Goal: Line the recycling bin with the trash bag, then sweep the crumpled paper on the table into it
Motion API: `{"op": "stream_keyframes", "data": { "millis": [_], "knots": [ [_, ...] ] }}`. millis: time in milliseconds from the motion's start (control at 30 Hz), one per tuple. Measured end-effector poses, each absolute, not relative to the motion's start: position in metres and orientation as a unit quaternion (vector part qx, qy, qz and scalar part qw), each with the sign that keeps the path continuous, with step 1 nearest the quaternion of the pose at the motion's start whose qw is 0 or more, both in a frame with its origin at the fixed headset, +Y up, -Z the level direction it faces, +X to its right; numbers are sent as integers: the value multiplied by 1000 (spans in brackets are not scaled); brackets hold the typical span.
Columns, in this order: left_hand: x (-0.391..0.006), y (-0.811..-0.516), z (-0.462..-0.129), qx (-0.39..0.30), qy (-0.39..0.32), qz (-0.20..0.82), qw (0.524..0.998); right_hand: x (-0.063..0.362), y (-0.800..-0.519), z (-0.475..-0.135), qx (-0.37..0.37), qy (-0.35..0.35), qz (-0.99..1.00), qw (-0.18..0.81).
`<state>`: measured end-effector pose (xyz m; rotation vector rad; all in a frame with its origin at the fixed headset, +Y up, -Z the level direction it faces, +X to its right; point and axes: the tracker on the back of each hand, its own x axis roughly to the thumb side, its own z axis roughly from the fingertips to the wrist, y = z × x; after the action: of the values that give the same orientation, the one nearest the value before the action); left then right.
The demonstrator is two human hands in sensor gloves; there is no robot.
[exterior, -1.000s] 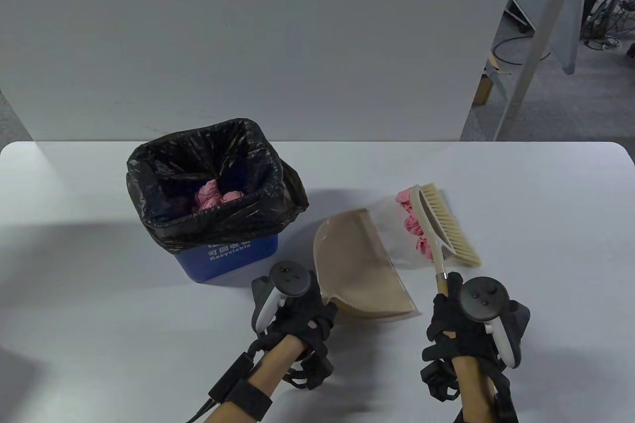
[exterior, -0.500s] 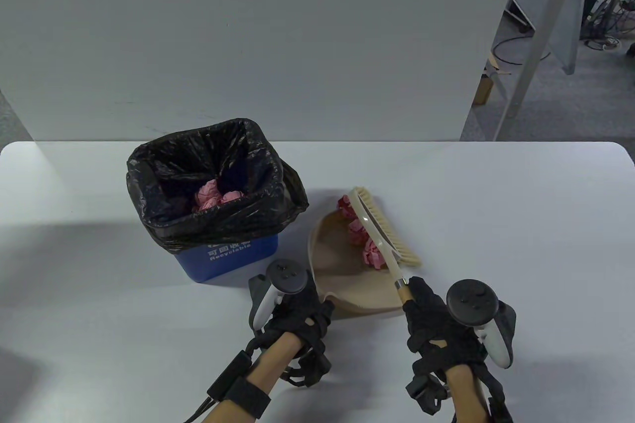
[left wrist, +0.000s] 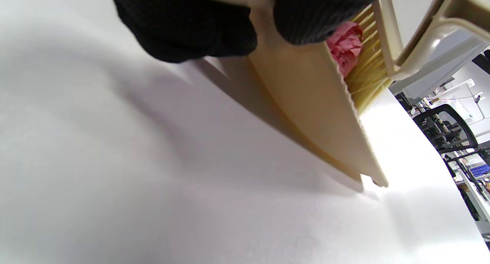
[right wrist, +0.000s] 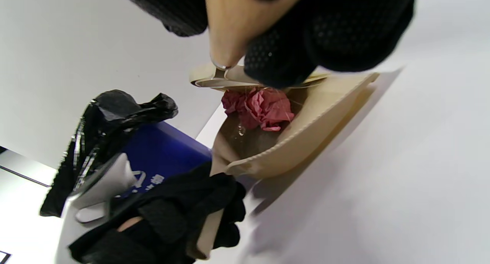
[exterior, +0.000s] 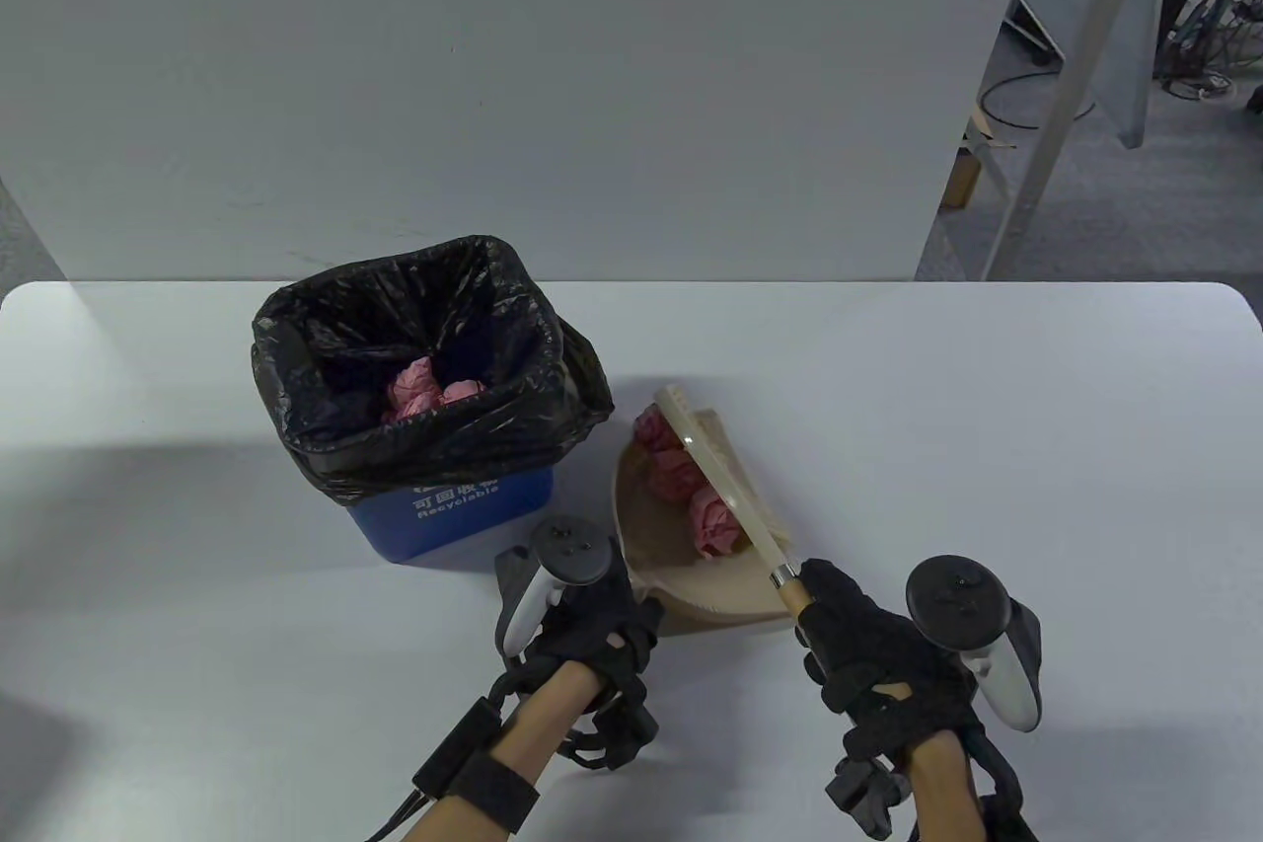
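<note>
The blue plastic recycling bin (exterior: 449, 511) stands on the white table (exterior: 987, 408), lined with a glossy, wrinkled black trash bag (exterior: 414, 329) whose edge folds over the rim. Two pink crumpled paper balls (exterior: 426, 385) lie inside it.

Just right of the bin sits a beige plastic dustpan (exterior: 663, 536), curved at its back wall, with a serrated comb edge along the near side and its front lip on the table. Three pink crumpled paper wads (exterior: 681, 479) rest inside the pan, in a row along the bristles.

The left hand (exterior: 592, 630), in a black knit sensor glove, grips the dustpan's handle with curled fingers. The right hand (exterior: 868, 654) is closed round the wooden grip of the hand brush (exterior: 725, 477). The brush has a cream plastic back, a metal ferrule and pale straw-coloured bristles; its head lies across the pan mouth, bristles touching the wads. In the right wrist view the bristles press against the nearest wad (right wrist: 260, 109).
</note>
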<state>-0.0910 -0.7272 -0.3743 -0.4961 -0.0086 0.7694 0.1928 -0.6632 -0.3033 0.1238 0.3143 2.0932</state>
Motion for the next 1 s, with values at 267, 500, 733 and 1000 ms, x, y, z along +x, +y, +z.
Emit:
{"op": "stream_keyframes", "data": {
  "millis": [267,500,733,1000],
  "knots": [
    [-92,-727,-375,-243,-7,364,899,202,-660,-301,35,83,842,532],
    [-91,-728,-376,-256,-33,356,898,206,-659,-302,1,13,860,511],
    [-87,-728,-376,-270,-62,345,897,205,-659,-303,-5,-37,889,456],
    [-89,-728,-379,-274,-74,352,892,185,-664,-309,38,2,963,268]
  ]
}}
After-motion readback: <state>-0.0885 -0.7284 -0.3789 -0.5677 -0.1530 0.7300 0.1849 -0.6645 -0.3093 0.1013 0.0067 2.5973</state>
